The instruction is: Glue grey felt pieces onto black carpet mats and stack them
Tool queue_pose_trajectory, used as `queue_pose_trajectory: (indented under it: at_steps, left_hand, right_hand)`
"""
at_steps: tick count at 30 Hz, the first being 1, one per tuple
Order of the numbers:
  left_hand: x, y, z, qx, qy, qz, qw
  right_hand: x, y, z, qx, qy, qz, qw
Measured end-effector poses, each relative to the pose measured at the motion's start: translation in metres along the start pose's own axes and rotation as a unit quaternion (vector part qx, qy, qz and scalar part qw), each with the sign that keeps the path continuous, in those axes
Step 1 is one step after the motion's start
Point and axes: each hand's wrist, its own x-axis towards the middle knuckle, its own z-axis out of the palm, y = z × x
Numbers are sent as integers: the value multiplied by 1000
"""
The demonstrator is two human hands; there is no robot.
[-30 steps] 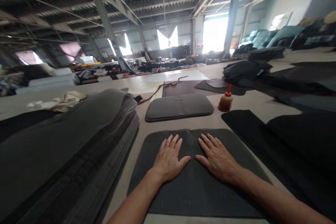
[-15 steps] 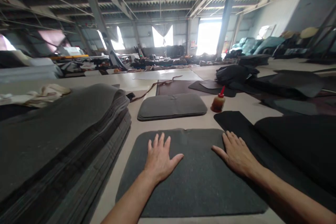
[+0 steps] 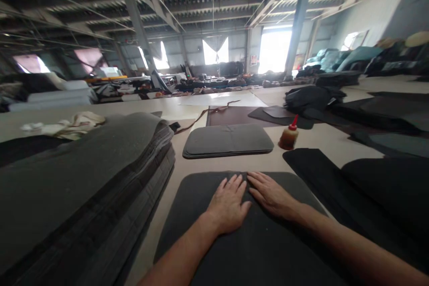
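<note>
A large dark grey sheet with rounded corners (image 3: 268,241) lies flat on the pale table in front of me. My left hand (image 3: 229,205) rests on its upper middle, palm down, fingers stretched out. Close beside it, my right hand (image 3: 270,194) lies flat near the sheet's far edge, its fingers pointing left. Neither hand holds anything. Beyond the sheet is a small stack of grey rounded panels (image 3: 228,139). A squat bottle of amber-brown liquid with a red nozzle (image 3: 288,136) stands to the right of that stack.
A tall pile of dark grey sheets (image 3: 94,187) fills the left side, with a crumpled cream cloth (image 3: 80,124) behind it. Black material (image 3: 378,196) lies at the right. Farther back are a maroon sheet (image 3: 231,116) and a black bundle (image 3: 310,98).
My right hand has slid left across the sheet and my left hand has shifted right, so they now lie close together. The whole view has shifted slightly.
</note>
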Motion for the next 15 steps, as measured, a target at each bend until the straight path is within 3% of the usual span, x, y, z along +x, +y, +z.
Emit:
queue_pose_trajectory:
  at_steps: [9,15]
  left_hand:
    - [-4,1,0,-37,32,-73,996]
    - [-5,-1,6,-48,62,-109,991]
  right_hand:
    - [9,-4,4,-32,-53,2,998]
    - [15,14,5,-72,-23,116,990]
